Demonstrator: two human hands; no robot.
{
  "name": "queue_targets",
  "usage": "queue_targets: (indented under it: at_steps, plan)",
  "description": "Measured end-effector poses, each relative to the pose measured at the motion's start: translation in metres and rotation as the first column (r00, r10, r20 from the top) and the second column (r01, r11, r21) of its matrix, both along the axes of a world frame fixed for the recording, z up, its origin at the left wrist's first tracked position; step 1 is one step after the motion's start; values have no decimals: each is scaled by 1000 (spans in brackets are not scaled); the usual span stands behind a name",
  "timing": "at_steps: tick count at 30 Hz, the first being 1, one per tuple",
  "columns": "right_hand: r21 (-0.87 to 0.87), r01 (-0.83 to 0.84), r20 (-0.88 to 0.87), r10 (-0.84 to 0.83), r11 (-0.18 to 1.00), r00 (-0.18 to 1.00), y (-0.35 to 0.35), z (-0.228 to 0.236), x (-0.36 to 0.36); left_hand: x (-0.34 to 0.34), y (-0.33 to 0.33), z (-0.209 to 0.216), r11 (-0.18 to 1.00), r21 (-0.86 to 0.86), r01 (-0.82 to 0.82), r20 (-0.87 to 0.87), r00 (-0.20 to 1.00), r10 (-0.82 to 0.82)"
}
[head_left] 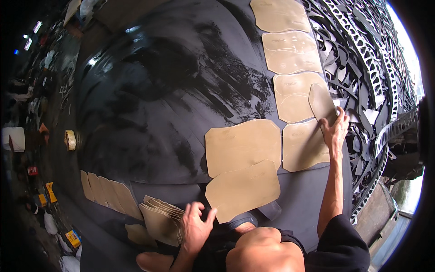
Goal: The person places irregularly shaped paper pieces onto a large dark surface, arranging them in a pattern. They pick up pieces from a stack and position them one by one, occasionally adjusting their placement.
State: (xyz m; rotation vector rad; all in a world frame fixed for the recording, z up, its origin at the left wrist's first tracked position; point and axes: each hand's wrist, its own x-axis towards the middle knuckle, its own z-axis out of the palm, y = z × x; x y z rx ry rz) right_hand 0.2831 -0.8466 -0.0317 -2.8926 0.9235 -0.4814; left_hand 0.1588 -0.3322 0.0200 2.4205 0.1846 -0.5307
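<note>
My right hand (334, 131) is at the right edge of the black surface, its thumb and fingers at the rim of a tilted tan sheet (321, 100). That sheet overlaps two flat tan pieces at the right, an upper one (292, 100) and a lower one (301, 147). My left hand (196, 229) has its fingers apart and holds nothing visible. It sits between a fanned stack of tan sheets (158, 222) and the corner of a loose tan sheet (244, 190). This loose sheet partly covers a larger tan panel (242, 145).
More tan pieces (290, 52) form a column along the right edge. Overlapping tan sheets (108, 192) lie at the left. A heap of black cut-out scraps (362, 81) rises beyond the right edge. Clutter and a tape roll (70, 140) lie on the floor at left.
</note>
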Motion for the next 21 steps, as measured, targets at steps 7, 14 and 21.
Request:
queue_targets:
  at_steps: [7, 14, 21]
  plan:
    - [781, -505, 178, 645, 366, 743, 140, 117, 0, 110, -46, 8, 485, -832, -271, -173, 956, 237]
    - [978, -144, -46, 836, 148, 547, 182, 92, 13, 137, -49, -1, 225, -904, -364, -247, 874, 419]
    - [906, -346, 283, 258, 245, 924, 144, 25, 56, 204, -59, -49, 501, -809, -307, -147, 931, 333]
